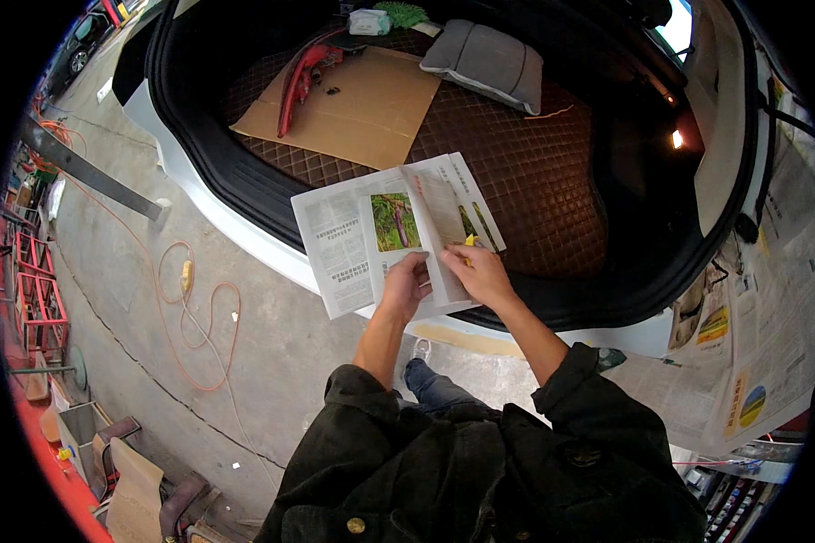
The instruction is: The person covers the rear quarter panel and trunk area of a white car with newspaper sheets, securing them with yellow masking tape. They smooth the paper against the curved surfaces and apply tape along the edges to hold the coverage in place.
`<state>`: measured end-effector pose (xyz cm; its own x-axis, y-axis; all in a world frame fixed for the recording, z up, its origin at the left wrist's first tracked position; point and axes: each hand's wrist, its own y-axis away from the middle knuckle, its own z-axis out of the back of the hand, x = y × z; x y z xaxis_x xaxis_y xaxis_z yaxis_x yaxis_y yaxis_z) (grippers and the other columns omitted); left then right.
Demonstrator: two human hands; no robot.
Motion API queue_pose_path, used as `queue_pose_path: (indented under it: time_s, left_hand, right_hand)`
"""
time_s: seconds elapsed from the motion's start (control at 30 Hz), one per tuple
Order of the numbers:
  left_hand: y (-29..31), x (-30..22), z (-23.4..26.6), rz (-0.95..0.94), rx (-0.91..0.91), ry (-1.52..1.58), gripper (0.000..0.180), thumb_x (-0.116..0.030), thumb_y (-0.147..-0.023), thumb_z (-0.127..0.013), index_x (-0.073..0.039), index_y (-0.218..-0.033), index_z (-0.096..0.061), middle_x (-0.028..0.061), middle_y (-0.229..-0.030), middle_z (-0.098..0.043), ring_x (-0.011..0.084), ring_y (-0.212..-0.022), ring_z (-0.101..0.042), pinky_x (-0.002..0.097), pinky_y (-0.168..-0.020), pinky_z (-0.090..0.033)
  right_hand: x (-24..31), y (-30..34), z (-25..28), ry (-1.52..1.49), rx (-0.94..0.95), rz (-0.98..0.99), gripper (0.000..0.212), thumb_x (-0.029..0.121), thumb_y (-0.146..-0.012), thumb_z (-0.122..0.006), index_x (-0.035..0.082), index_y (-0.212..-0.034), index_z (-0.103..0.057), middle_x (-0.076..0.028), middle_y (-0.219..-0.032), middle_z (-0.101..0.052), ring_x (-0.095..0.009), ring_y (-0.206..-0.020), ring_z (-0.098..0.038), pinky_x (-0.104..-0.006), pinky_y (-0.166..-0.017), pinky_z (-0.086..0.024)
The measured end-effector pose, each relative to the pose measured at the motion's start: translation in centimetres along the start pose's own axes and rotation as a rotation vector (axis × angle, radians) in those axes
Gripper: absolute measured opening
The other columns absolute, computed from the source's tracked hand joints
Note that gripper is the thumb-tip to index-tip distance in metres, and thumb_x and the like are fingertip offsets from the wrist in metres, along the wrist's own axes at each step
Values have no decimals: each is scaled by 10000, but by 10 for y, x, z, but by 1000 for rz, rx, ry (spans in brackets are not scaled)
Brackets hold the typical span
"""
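A printed newspaper (335,249), partly folded and with a green picture on it, is spread over the rear edge of an open car trunk. My left hand (407,282) is closed on its lower part, fingers curled at the sheet. At the folded-over flap, my right hand (478,274) pinches the paper. A small yellow object (470,240) shows just beyond the right fingers; its kind is hard to make out, and the hand hides part of it.
Inside the trunk, on a brown quilted mat (552,217), lie a cardboard sheet (380,104), a red tail light (299,86) and a grey cushion (489,65). More newspaper (688,394) covers the right side. An orange cord (167,294) trails across the floor.
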<state>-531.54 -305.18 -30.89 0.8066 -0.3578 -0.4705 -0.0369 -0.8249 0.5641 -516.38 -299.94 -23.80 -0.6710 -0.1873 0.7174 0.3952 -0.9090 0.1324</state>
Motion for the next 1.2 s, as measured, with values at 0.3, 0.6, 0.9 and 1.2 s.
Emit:
queue_pose_path:
  time_s: [0.3,0.6,0.9,1.2]
  left_hand:
    - [11,4,-25,-210,-76,-255,212,-222,-963,-583,-47,-962,-702,1,-866,-662,92,-748,-604,255,-635,-485]
    - [-7,3,-21,-406,-128,-713,203,-203,-957,-627,-32,-914,-728,-36,-740,-620,60,-643,-547,240,-589,-456]
    - [-20,-1,-39,-465,5,-599,237,-191,-936,-637,21,-959,-742,-29,-639,-562,58,-572,-473,257,-523,-385]
    - [-35,-20,-45,-632,-27,-843,252,-189,-916,-631,27,-992,-738,7,-748,-662,101,-683,-561,269,-643,-474]
  right_hand:
    - [13,-2,14,129,38,-16,507,502,-863,-647,39,-1054,-729,-192,-885,-721,-349,-831,-704,-432,-734,-540]
    - [4,-21,51,257,15,-28,387,422,-922,-572,79,-974,-744,-207,-839,-698,-380,-814,-686,-478,-726,-534]
    - [14,-17,46,458,-6,92,426,452,-842,-624,42,-835,-742,-212,-838,-705,-385,-803,-691,-487,-738,-545]
    - [4,-32,61,538,-31,57,303,313,-890,-563,45,-834,-693,-219,-831,-692,-415,-823,-677,-532,-742,-531]
